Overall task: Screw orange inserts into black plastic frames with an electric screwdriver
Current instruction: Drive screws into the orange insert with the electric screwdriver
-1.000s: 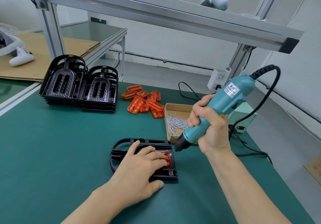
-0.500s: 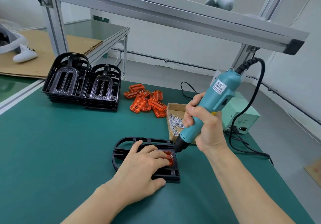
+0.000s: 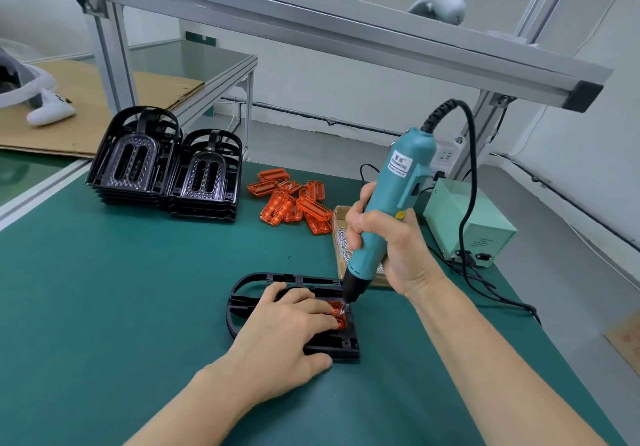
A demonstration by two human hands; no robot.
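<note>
A black plastic frame (image 3: 249,293) lies flat on the green mat near the front centre. An orange insert (image 3: 338,314) sits in its right part, mostly covered by my fingers. My left hand (image 3: 287,335) lies flat on the frame and presses the insert down with straight fingers. My right hand (image 3: 388,241) grips the teal electric screwdriver (image 3: 391,200), held steeply, nearly upright. Its bit tip touches a screw at the insert's upper right corner.
Two stacks of black frames (image 3: 166,172) stand at the back left. Loose orange inserts (image 3: 294,203) lie behind the work. A cardboard box of screws (image 3: 341,238) sits right of them, a pale green power unit (image 3: 467,224) further right. The screwdriver's black cable trails across the mat's right side.
My right hand has tipped the screwdriver from a slant to nearly upright over the insert's corner. My left hand has stayed on the frame.
</note>
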